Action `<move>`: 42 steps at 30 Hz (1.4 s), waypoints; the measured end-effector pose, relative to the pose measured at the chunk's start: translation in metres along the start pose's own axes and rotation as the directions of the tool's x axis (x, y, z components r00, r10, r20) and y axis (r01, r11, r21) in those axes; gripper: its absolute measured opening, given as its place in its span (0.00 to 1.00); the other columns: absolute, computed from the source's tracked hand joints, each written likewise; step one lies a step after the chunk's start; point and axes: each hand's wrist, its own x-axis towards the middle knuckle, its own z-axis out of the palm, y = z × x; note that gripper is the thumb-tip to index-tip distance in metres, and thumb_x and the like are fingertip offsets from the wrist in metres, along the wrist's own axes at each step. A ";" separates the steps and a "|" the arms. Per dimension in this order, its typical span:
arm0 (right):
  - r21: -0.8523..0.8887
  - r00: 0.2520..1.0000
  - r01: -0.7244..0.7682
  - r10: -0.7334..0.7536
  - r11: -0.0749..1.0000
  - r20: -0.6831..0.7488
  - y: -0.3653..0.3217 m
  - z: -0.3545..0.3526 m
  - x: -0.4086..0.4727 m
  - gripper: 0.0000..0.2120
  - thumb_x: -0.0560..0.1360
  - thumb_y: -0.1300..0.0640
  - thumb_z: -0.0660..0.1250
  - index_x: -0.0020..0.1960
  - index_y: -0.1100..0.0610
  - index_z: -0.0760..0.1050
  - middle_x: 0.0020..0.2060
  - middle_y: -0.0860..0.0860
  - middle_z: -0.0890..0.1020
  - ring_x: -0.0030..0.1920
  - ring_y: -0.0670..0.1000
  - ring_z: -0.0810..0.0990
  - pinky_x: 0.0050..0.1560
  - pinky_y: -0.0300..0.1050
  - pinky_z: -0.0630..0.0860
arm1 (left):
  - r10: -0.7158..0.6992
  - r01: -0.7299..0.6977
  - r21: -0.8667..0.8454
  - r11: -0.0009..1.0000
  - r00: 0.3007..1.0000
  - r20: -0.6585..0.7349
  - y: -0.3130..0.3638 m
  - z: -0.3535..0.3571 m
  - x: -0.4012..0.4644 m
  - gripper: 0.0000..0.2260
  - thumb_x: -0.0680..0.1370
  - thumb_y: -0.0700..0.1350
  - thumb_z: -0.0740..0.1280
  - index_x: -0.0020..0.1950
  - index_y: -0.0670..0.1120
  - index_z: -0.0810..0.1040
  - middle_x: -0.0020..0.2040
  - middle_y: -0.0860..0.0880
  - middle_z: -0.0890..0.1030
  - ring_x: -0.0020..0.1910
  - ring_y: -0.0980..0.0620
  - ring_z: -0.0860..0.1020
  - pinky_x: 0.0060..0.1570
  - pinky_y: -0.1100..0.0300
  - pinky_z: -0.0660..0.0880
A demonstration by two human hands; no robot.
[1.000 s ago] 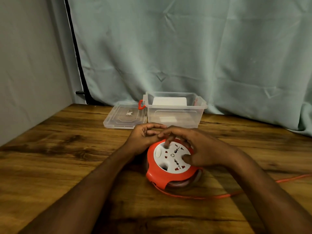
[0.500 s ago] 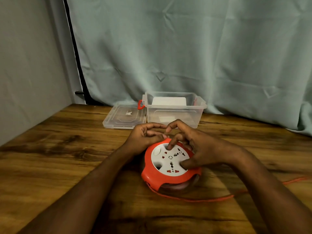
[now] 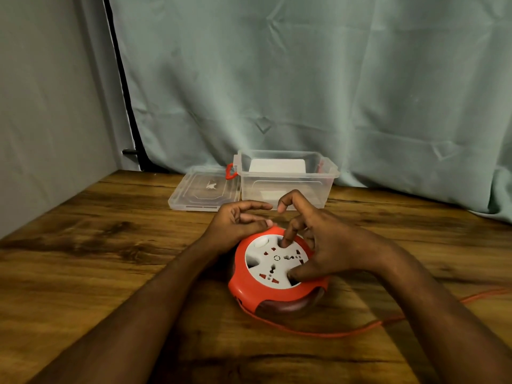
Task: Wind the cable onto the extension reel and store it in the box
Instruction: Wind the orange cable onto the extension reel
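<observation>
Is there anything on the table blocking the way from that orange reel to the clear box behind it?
Nothing visible. The box stands open just beyond the reel, its lid lying off to its left.

The extension reel (image 3: pixel 277 273) lies on the table (image 3: pixel 83 273) at frame centre. The box (image 3: pixel 285 178) stands behind it, the lid (image 3: pixel 205 189) flat just left of the box. The cable (image 3: pixel 360 328) trails from the reel's front toward the right edge.
</observation>
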 end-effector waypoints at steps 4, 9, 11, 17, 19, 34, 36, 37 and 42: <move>-0.051 1.000 0.015 -0.016 0.999 -0.011 -0.003 0.001 -0.001 0.42 0.64 0.48 0.84 0.64 0.37 0.57 0.51 0.42 0.83 0.58 0.45 0.80 0.58 0.49 0.82 | 0.004 -0.004 0.008 1.000 1.000 -0.016 -0.001 0.000 0.000 0.17 0.75 0.38 0.74 0.63 0.46 0.80 0.48 0.40 0.87 0.45 0.41 0.86 0.41 0.54 0.83; -0.147 0.999 0.017 -0.022 0.989 -0.031 -0.006 0.002 -0.002 0.40 0.62 0.41 0.83 0.61 0.38 0.59 0.50 0.41 0.84 0.57 0.46 0.80 0.54 0.53 0.83 | 0.007 -0.007 -0.002 1.000 0.999 -0.038 -0.004 0.001 0.003 0.16 0.74 0.37 0.74 0.61 0.43 0.81 0.49 0.40 0.87 0.47 0.40 0.86 0.46 0.50 0.84; -0.173 0.999 0.024 -0.032 0.985 -0.044 -0.007 0.003 -0.001 0.39 0.62 0.40 0.82 0.61 0.40 0.59 0.49 0.41 0.83 0.54 0.47 0.81 0.50 0.52 0.84 | 0.016 -0.017 -0.005 1.000 0.998 -0.058 -0.005 0.001 0.003 0.14 0.74 0.37 0.74 0.60 0.42 0.81 0.49 0.40 0.87 0.48 0.39 0.86 0.49 0.48 0.83; -0.191 0.992 0.020 -0.043 0.981 -0.118 -0.006 0.006 0.001 0.37 0.61 0.40 0.83 0.57 0.42 0.60 0.43 0.43 0.82 0.45 0.44 0.82 0.42 0.49 0.83 | 0.045 -0.048 -0.014 0.999 0.986 -0.160 -0.007 0.001 0.003 0.11 0.75 0.37 0.74 0.57 0.40 0.83 0.49 0.41 0.87 0.49 0.41 0.86 0.48 0.52 0.83; -0.214 0.990 -0.005 -0.026 0.977 -0.142 -0.004 0.007 0.002 0.37 0.59 0.37 0.82 0.56 0.42 0.61 0.41 0.43 0.82 0.43 0.44 0.82 0.39 0.49 0.83 | 0.061 -0.060 0.013 0.998 0.981 -0.186 -0.008 0.002 0.004 0.09 0.75 0.37 0.74 0.55 0.40 0.84 0.48 0.41 0.87 0.48 0.43 0.86 0.46 0.55 0.82; -0.283 0.932 -0.234 0.131 0.930 -0.338 -0.011 0.029 0.012 0.25 0.65 0.30 0.72 0.32 0.49 0.69 0.36 0.43 0.78 0.42 0.46 0.76 0.38 0.43 0.66 | 0.117 -0.073 0.170 0.983 0.958 -0.260 -0.013 0.010 0.005 0.05 0.77 0.37 0.71 0.51 0.41 0.86 0.47 0.46 0.87 0.48 0.48 0.85 0.50 0.53 0.83; -0.257 0.912 -0.294 0.190 0.921 -0.362 -0.014 0.032 0.015 0.23 0.67 0.30 0.72 0.35 0.49 0.75 0.39 0.43 0.79 0.46 0.47 0.78 0.37 0.39 0.66 | 0.125 -0.081 0.173 0.982 0.958 -0.258 -0.011 0.012 0.004 0.05 0.77 0.37 0.71 0.51 0.41 0.86 0.47 0.46 0.87 0.47 0.48 0.85 0.48 0.53 0.84; -0.246 0.905 -0.318 0.216 0.916 -0.367 -0.016 0.034 0.016 0.22 0.68 0.30 0.72 0.39 0.49 0.79 0.43 0.44 0.81 0.49 0.48 0.80 0.39 0.38 0.69 | 0.137 -0.091 0.181 0.979 0.956 -0.259 -0.011 0.012 0.003 0.05 0.78 0.37 0.70 0.50 0.41 0.86 0.46 0.47 0.87 0.47 0.48 0.85 0.47 0.54 0.84; -0.227 0.893 -0.335 0.232 0.914 -0.385 -0.023 0.039 0.018 0.18 0.72 0.35 0.71 0.48 0.49 0.83 0.52 0.47 0.84 0.53 0.50 0.82 0.50 0.44 0.78 | 0.162 -0.112 0.181 0.977 0.943 -0.290 -0.009 0.013 0.001 0.05 0.77 0.37 0.70 0.51 0.40 0.85 0.46 0.45 0.87 0.45 0.49 0.86 0.44 0.55 0.84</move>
